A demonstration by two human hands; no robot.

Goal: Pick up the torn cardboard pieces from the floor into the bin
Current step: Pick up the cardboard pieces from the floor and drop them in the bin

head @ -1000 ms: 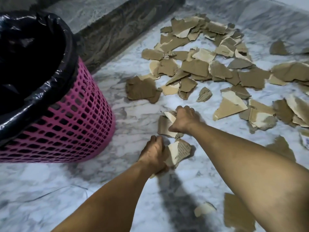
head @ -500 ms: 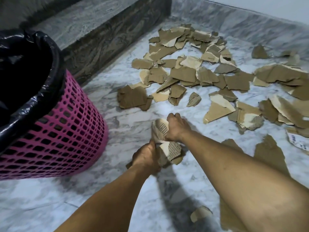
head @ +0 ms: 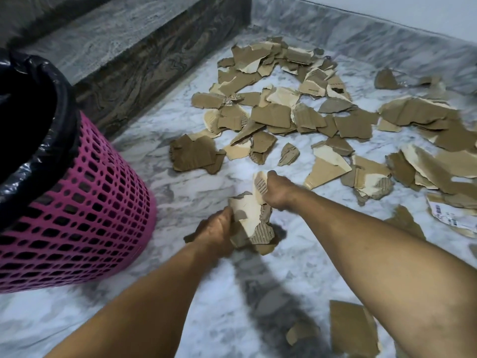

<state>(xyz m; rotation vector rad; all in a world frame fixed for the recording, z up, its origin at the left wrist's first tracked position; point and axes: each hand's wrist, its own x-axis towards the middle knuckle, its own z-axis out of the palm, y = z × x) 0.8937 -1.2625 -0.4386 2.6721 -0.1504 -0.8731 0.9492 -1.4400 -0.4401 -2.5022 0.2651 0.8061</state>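
Much of the scene is being cut off or blurred: the pink bin is running off the left edge, its black liner is folding over the rim and its inside is showing only as darkness, so what is lying in it cannot be made out. The fingers of both hands are curling away from the camera and are being hidden behind knuckles and cardboard, and the lowest scraps near the bottom edge are sitting partly under the right forearm and in its shadow. The left hand is reaching forward with its back turned up, gripping the lower end of a small bundle of cardboard pieces just above the marble floor. The right hand is coming in from the right, fist-like, clutching the upper end of the same bundle, where a pale torn face with exposed corrugation is sticking up. The two hands are lying close together, the bundle joining them. The remaining torn cardboard pieces are lying scattered across the floor beyond and to the right of the hands, well apart from the bin, with one dark piece lying nearest to it. A dark stone step is running behind the bin.
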